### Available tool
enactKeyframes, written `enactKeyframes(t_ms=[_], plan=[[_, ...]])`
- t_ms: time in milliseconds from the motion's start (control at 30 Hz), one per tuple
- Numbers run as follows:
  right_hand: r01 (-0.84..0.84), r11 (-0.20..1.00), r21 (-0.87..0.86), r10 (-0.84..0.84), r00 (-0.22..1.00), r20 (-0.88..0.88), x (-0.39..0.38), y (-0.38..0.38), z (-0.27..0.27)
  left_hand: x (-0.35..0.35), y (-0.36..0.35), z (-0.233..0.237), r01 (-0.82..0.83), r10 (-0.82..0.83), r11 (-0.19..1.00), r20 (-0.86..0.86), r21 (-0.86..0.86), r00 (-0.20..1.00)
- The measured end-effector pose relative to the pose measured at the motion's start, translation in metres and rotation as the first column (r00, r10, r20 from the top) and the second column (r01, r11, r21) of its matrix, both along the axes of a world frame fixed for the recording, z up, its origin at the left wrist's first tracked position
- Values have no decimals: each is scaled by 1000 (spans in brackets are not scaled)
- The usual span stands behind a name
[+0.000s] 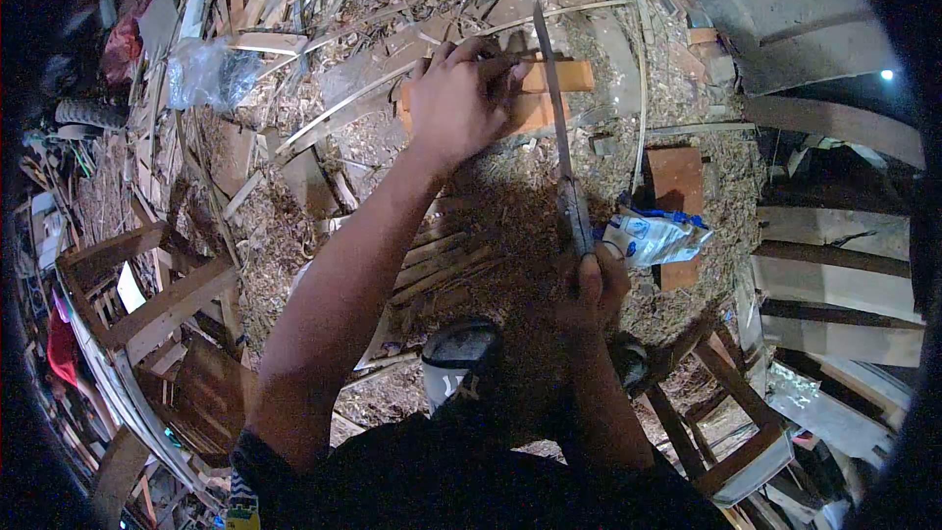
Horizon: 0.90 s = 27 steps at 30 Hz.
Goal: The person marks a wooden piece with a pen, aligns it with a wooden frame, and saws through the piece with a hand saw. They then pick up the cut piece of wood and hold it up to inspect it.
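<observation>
My right hand (595, 285) is wrapped around the worn handle of a machete (552, 69), whose long narrow blade points away from me. The blade passes over an orange wooden block (574, 77), overlapping it in this view. My left hand (461, 98) lies over the left part of that block with its fingers curled, hiding that end. A second orange wooden piece (535, 116) lies just below, on the near side. Wood chips surround both pieces on the ground.
Right of the machete handle, a blue and white plastic packet (655, 238) overlaps a reddish-brown board (675, 182). Clear plastic wrap (209, 74) lies at the upper left. Wooden frames (167, 304) stand at the left, and curved planks (834, 128) are at the right. A sandal (459, 368) shows below.
</observation>
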State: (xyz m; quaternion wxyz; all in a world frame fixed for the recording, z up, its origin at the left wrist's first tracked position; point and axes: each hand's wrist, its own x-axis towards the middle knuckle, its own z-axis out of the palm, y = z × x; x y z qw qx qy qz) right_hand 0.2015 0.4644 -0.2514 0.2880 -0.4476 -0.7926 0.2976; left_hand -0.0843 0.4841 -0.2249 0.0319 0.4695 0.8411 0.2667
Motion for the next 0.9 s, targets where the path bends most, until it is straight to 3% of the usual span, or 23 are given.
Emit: enactKeyframes(t_ms=[33, 100, 133, 167, 200, 267, 333, 367, 400, 433, 500, 533, 600, 633, 667, 700, 733, 767, 800, 833, 867, 900], plan=[[0, 1000, -1, 0, 1000, 1, 6, 1, -5, 0, 0, 1, -5, 5, 1000, 0, -2, 1000], [-129, 889, -438, 102, 991, -86, 12, 8, -8, 0, 4, 1, -47, 49, 998, 53, -41, 997], [-130, 890, -437, 103, 991, -86, 5, 5, -9, 0, 7, 2, -86, 94, 993, 103, -80, 990], [-54, 995, -79, 49, 997, -67, -5, -1, -13, -2, 9, 3, -88, 96, 993, 104, -78, 990], [28, 956, 291, -9, 998, -69, -15, -3, -12, -3, 11, 3, -99, 108, 990, 92, -100, 990], [65, 944, 324, -36, 995, -95, -22, 1, -6, -4, 14, 2, -112, 122, 987, 80, -120, 989], [104, 930, 353, -64, 990, -122, -18, 0, -8, -5, 16, 6, -93, 73, 946, -76, -311, 994], [53, 991, 124, -37, 991, -130, -5, -5, -15, -12, 19, 8, -92, 72, 946, -73, -311, 995], [-3, 994, -112, -13, 990, -144, -6, -6, -9, -22, 25, 14, -47, 61, 888, 17, -458, 998], [0, 993, -114, -16, 990, -139, -5, -5, -4, -27, 28, 17, 13, 64, 807, 109, -591, 992], [-106, 876, -471, 4, 977, -212, -7, 0, 11, -21, 26, 15, -9, 76, 822, 93, -569, 993], [-108, 875, -471, 6, 977, -214, -12, -2, 9, -18, 26, 16, -35, 87, 841, 71, -540, 994], [112, 988, -107, -133, 966, -223, -22, -11, 0, -14, 26, 24, -4, 72, 852, 108, -524, 992], [115, 987, -109, -137, 965, -222, -19, -13, -6, -13, 25, 27, 24, 60, 861, 147, -508, 987], [93, 988, 123, -77, 989, -129, -13, -16, -14, -11, 21, 23, 25, 59, 860, 148, -510, 987], [42, 938, 344, -36, 999, -22, -7, -17, -18, -10, 15, 14, 44, -34, 912, 33, -408, 999], [40, 940, 340, -36, 999, -20, -1, -12, -14, -10, 11, 13, 79, -112, 949, -93, -304, 989], [-52, 996, -67, 48, 998, -49, 7, -5, -7, -11, 13, 12, 76, -110, 948, -92, -307, 990], [-152, 877, -457, 114, 987, -109, 10, -1, -4, -12, 20, 19, 75, -87, 867, 0, -492, 996], [-155, 876, -457, 117, 987, -110, 11, -3, -8, -13, 23, 23, 90, -45, 752, 86, -653, 995], [-188, 981, -38, 189, 982, 24, 12, -5, -17, -13, 22, 23, 89, -43, 753, 85, -652, 995], [-248, 890, 382, 194, 965, 176, 11, -6, -21, -13, 22, 22, 69, -38, 778, 63, -624, 997]])
